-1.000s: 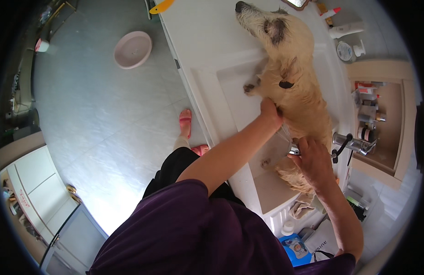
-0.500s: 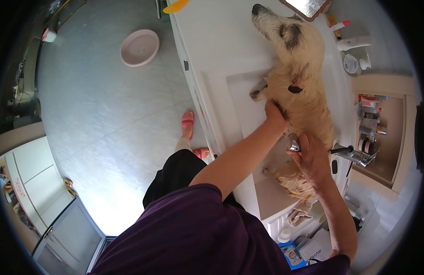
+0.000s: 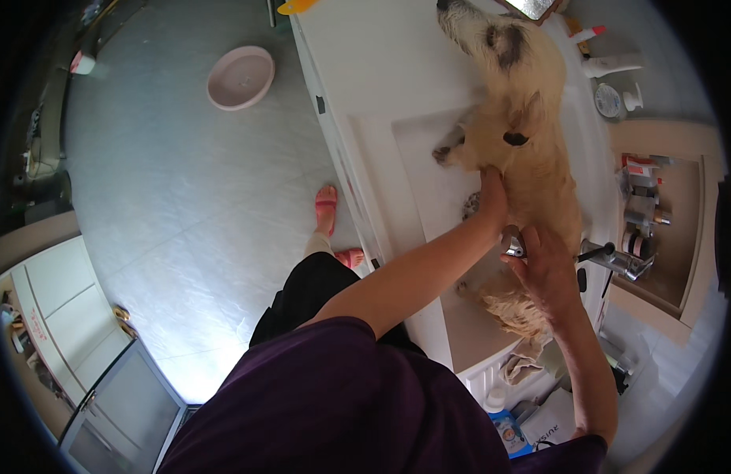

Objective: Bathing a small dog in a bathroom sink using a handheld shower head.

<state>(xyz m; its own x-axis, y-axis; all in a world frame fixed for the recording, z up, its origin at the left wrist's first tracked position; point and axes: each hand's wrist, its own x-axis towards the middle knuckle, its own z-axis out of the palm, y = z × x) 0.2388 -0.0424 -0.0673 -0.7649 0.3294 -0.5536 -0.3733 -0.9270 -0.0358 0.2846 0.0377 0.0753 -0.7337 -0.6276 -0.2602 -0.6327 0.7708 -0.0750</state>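
Observation:
A wet, tan dog stands in the white sink, its dark-nosed head toward the far end. My left hand reaches under its chest, and the fingers are hidden in the fur and beneath the body. Against the dog's flank, my right hand is closed around a chrome spray head. Whether water is running from it is hard to make out. The chrome tap with a dark spout piece stands just right of that hand.
A wall niche with bottles and jars lies right of the tap. Tubes and a white pump bottle line the right edge. A crumpled cloth lies by the near end. On the floor rests a pink basin.
My left hand has moved slightly right and deeper under the dog's chest. The dog's head sits a little higher in view. My right hand still holds the spray head by the flank.

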